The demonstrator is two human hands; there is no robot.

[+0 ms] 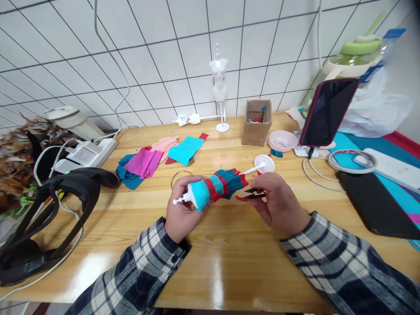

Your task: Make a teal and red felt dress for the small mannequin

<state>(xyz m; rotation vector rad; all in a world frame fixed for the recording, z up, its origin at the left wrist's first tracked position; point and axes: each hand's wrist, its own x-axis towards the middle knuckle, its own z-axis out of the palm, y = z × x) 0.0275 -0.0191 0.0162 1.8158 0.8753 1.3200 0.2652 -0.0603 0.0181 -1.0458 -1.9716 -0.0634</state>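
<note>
My left hand [183, 214] is closed around a small white mannequin [188, 197] lying tilted, its neck knob toward the left and its round base [264, 163] at the right. A dress [219, 186] of light blue, red and dark blue crinkled material covers its body. In my right hand [278, 203] are dark tweezers [256, 194], pinched between thumb and fingers, their two tips apart and pointing left near the dress hem. By the tips is a small red strip [242, 199]; whether they touch it I cannot tell.
Folded coloured pieces [144, 162] lie back left. A bare mannequin [219, 83] stands at the wall, another [192, 119] lying beside it. Back right are a cardboard box [257, 124], a pink bowl [282, 141] and a propped phone [329, 113]. A black headset [49, 218] sits left.
</note>
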